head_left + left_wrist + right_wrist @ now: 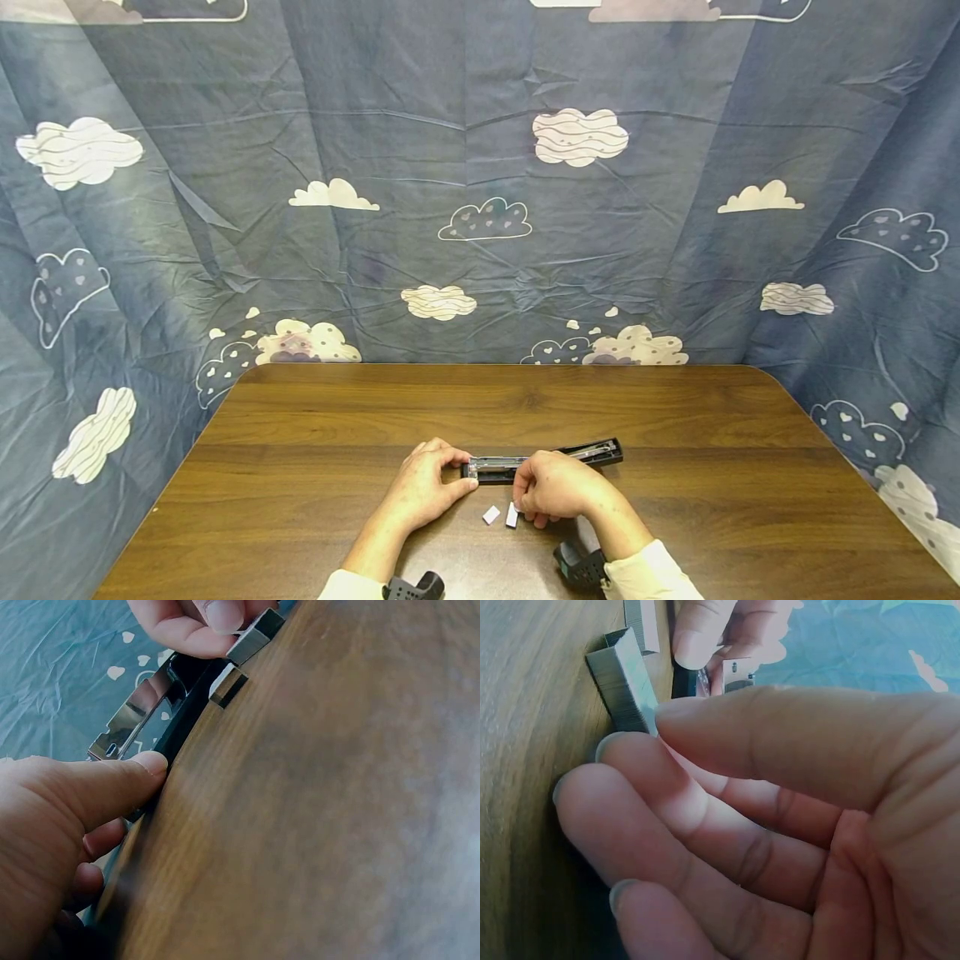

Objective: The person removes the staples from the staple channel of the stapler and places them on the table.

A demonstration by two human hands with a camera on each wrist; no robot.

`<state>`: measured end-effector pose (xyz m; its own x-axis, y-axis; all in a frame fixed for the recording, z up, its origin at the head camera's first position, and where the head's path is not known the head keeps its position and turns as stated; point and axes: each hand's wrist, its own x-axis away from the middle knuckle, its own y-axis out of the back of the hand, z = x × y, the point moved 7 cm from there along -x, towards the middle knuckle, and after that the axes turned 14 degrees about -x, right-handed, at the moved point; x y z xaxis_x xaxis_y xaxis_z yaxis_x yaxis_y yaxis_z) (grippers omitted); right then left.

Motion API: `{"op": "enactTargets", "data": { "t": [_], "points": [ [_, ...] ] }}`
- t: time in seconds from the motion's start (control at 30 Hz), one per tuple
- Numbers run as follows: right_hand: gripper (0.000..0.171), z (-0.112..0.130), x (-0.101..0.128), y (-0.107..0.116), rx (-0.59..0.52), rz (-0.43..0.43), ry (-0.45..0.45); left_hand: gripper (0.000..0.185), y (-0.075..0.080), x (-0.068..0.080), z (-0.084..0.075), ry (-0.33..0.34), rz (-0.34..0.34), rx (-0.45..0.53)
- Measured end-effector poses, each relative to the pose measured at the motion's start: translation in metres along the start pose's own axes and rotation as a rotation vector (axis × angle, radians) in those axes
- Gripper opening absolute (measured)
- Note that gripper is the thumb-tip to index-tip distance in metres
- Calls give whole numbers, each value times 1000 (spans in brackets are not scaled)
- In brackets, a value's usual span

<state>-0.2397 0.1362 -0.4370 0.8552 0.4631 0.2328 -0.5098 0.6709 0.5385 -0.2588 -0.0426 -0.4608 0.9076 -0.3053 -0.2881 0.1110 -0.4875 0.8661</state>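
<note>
Your left hand (427,487) gripped the open stapler's (543,460) near end on the table (300,500), while your right hand (555,487) pinched one staple strip (512,514); a second strip (491,515) lay just beside it

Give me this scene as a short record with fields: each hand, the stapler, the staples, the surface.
Left hand: grips the near end of the stapler
Right hand: pinches one staple strip
Stapler: black, opened flat, metal channel showing
Loose staple strip: lies on the table beside the held one
Surface: brown wooden table
Backdrop: blue cloth with clouds
</note>
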Motion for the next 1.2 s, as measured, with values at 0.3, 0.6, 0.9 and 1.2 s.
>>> {"op": "enactTargets", "data": {
  "t": [0.3,0.6,0.9,1.2],
  "points": [
    [17,0,0,0,-10,-15,7,31,0,-1,0,-2,-2,-3],
    [17,3,-3,-1,-16,-6,15,31,2,1,2,10,-1,-9],
    [18,6,-4,3,13,-30,37,38,4,4,7,19,-17,18],
    [16,19,10,30,87,-248,111,50,1,4,10,52,19,195]
  ]
}}
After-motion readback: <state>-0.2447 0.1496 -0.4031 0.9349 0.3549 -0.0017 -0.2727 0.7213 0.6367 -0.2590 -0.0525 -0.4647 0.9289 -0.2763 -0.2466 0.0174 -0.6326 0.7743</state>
